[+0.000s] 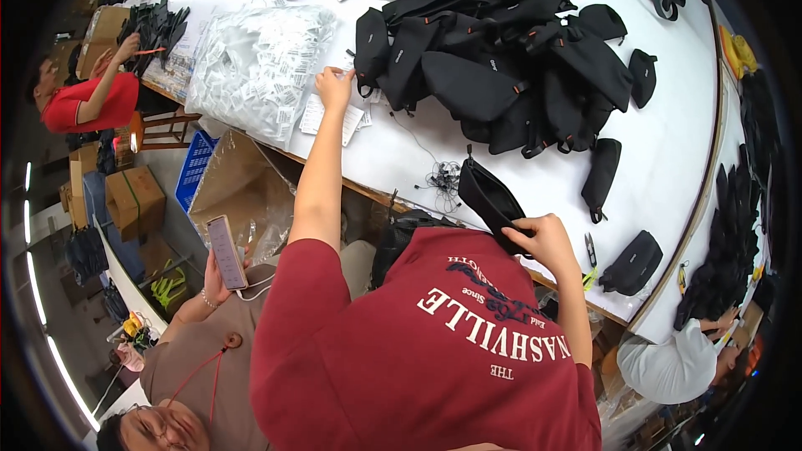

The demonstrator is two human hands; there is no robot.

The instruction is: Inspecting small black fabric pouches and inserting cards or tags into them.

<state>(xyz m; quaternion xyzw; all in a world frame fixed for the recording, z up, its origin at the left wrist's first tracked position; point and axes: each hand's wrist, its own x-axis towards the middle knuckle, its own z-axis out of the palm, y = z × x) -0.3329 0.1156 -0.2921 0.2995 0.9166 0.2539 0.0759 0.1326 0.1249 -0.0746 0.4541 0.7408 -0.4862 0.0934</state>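
My right hand [543, 244] grips the near end of a black zip pouch [489, 197], which is unzipped, its dark mouth facing up. My left hand [335, 88] reaches far across the white table, fingertips together beside the leftmost pouch [371, 43] of a large heap. What those fingers hold, if anything, is too small to make out. Under that wrist lie white printed tags [313, 114]. A tangle of thin black strings [443, 177] rests just left of the unzipped pouch.
A big clear bag of white labels [259, 67] stands left of my arm. Snips [591, 250] and a single pouch [632, 264] lie at the right. A seated person holding a phone [225, 250] is close on my left. Others work at far left and right.
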